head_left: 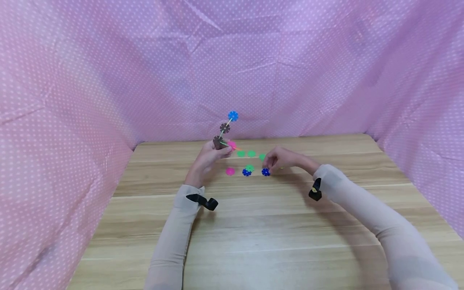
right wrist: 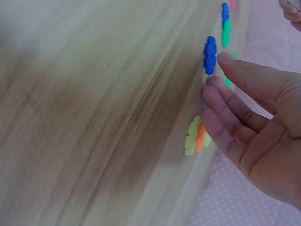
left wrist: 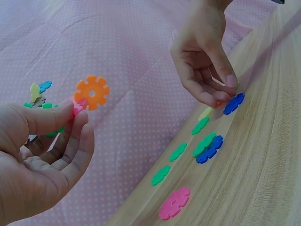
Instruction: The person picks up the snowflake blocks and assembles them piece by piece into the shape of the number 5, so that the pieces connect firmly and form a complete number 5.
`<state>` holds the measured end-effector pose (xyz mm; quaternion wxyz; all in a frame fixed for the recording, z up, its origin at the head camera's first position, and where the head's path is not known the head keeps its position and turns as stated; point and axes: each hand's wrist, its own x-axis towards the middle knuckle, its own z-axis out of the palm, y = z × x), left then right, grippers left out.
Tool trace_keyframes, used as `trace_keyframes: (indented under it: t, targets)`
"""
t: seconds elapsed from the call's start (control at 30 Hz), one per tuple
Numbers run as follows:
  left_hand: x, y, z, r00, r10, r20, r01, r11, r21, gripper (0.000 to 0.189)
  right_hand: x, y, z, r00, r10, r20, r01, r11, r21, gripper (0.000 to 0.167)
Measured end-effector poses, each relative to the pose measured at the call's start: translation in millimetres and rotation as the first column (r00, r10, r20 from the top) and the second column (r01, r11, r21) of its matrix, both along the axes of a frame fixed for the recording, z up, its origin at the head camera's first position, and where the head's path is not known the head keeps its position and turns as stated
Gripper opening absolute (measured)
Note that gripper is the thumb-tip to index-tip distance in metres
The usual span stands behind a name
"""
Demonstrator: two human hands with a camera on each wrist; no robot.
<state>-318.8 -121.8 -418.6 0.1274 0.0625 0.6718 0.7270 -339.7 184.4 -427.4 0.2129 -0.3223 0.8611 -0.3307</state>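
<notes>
My left hand (head_left: 207, 159) holds up a joined chain of notched plastic flower discs. Between its thumb and fingers it pinches a pink disc (left wrist: 79, 107), and an orange disc (left wrist: 101, 89) sticks out beyond that one. Higher up the chain are dark brown discs (head_left: 224, 128) and, at the top, a bright blue disc (head_left: 233, 116). My right hand (head_left: 282, 157) hovers low over the table with loosely bent fingers and nothing visible between them. Its thumb tip is beside a dark blue disc (right wrist: 210, 55); whether they touch I cannot tell.
Loose discs lie on the wooden table (head_left: 253, 225): a pink disc (head_left: 230, 171), a green disc (head_left: 249, 168) overlapping another dark blue disc (head_left: 246, 173), several green ones behind. A yellow disc (right wrist: 192, 136) overlaps an orange one (right wrist: 201, 137). A pink dotted curtain (head_left: 232, 72) surrounds the table.
</notes>
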Motion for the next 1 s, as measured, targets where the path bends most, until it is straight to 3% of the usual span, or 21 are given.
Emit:
trace_keyframes:
  t: [0.4,1.0]
  targets:
    - [-2.4,-2.8,-3.4,1.000,-0.016,-0.012,0.016,1.000,-0.009,0.021,-4.2,-8,-4.8,0.998,0.054,-0.016,-0.053,0.998,0.033,0.029]
    - [1.4,-1.3,-2.5,1.000,0.013,0.007,-0.013,1.000,-0.014,0.027,-3.2,-4,-11.7,0.998,0.057,0.028,-0.056,0.998,-0.030,0.025]
